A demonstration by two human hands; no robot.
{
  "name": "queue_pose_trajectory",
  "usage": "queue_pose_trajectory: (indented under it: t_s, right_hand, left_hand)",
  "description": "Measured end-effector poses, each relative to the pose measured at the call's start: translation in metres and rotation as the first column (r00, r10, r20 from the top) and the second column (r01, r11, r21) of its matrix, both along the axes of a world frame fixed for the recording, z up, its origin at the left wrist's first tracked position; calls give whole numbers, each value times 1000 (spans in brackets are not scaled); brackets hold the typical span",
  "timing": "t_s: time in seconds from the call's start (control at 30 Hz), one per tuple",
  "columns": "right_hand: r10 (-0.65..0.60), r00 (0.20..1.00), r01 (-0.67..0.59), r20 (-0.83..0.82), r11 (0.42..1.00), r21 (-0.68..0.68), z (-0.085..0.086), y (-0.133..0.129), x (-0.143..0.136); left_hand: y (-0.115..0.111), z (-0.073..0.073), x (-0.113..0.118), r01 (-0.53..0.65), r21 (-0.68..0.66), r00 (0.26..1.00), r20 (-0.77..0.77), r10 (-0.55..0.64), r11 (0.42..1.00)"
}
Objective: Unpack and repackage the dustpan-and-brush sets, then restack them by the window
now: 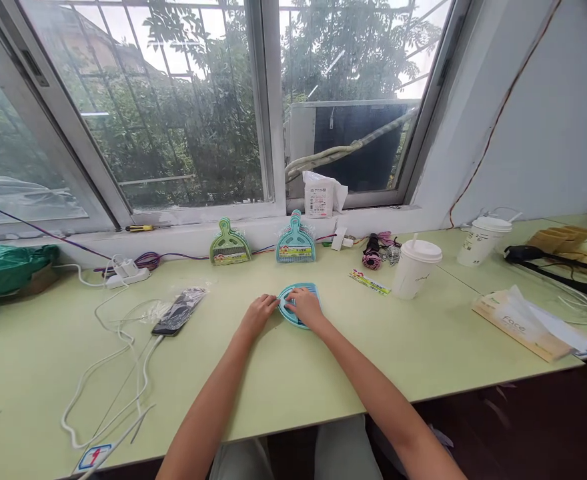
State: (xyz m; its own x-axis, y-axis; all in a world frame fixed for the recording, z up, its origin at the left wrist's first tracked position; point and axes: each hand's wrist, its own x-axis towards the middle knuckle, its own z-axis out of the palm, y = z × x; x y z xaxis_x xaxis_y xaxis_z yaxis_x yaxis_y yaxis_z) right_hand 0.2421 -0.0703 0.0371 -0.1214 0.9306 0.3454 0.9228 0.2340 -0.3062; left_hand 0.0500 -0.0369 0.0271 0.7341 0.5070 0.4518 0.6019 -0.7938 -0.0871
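A teal mini dustpan [284, 293] with a blue bristled brush [315, 293] in it lies on the table in front of me, its handle end toward the left. My left hand [261, 315] pinches the handle end from the left. Over the middle of the set rests my right hand [305, 307], fingers curled down onto it and hiding much of the brush. Behind them, a stack of green dustpan sets [229, 243] and a stack of teal dustpan sets [295, 240] lean against the sill, with printed labels across their fronts.
Right of my hands lie label strips [369, 283], a lidded paper cup [415, 270] and a tissue pack [523, 323]. A phone in plastic wrap [179, 311], a power strip [128, 275] and loose white cables [91, 370] occupy the left. Another cup [482, 241] stands farther right.
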Motion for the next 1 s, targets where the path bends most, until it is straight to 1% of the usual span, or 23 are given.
queue_pose_trajectory:
  t_s: [0.13,0.27,0.33,0.4,0.47,0.5,0.53,0.57,0.6,0.63,0.67,0.7,0.73,0.77,0.8,0.83,0.87,0.9,0.93,1.0]
  right_hand:
    - [31,999,-30,40,999,-20,0,6,2]
    - [51,995,-46,86,997,-65,8,7,2]
    - [64,992,-56,106,995,-82,12,6,2]
    - [65,993,-56,93,994,-97,14,4,2]
    - [38,999,-35,23,992,-124,14,1,3]
    - [9,999,-14,-33,991,-136,13,0,3]
    - [-31,995,17,-97,990,-138,11,0,3]
    - [-81,983,60,-163,990,-127,10,-1,2]
    - [-135,964,114,-228,988,-102,8,-1,1]
    - [-184,938,172,-293,983,-65,7,-1,-1]
    - [-217,910,223,-355,975,-23,6,-1,-4]
    - [-226,884,254,-410,967,16,6,0,-7]
    - [-210,864,261,-457,964,49,7,2,-8]
    - [-175,851,244,-495,967,77,8,3,-8]
    - [-140,840,222,-524,970,96,10,5,-5]
    - [-125,830,216,-544,971,107,12,7,1]
    - [-133,822,230,-554,967,109,13,9,11]
    - [-193,807,297,-558,949,102,14,11,26]
    - [-289,793,400,-536,911,100,13,12,43]
    - [-515,740,609,-432,786,107,8,11,84]
  left_hand:
    - [1,-2,2,-52,-38,998,-28,51,998]
    - [5,-3,5,-90,-65,994,-72,85,994]
    - [4,-2,5,-88,-75,995,-53,84,993]
    - [1,-1,6,-63,-72,998,21,65,995]
    - [-3,2,7,-66,-68,984,160,76,995]
    - [-5,4,9,-86,-85,960,259,106,993]
    - [-6,5,11,-110,-134,914,375,153,985]
    - [-8,6,14,-118,-224,840,496,218,967]
    - [-9,7,18,-79,-356,749,595,291,931]
    - [-10,7,22,22,-502,665,653,362,865]
    - [-11,7,27,165,-631,610,669,424,758]
    - [-13,7,31,310,-720,589,658,469,620]
    - [-14,6,35,422,-767,590,637,497,483]
    - [-16,6,38,491,-785,593,619,515,378]
    - [-17,6,40,527,-786,581,611,537,324]
    - [-17,6,40,539,-782,551,608,572,312]
    - [-16,6,39,537,-780,507,604,615,322]
    - [-14,7,36,528,-779,456,596,661,339]
    - [-11,8,32,516,-782,404,583,705,350]
    - [-2,8,20,497,-791,312,547,777,358]
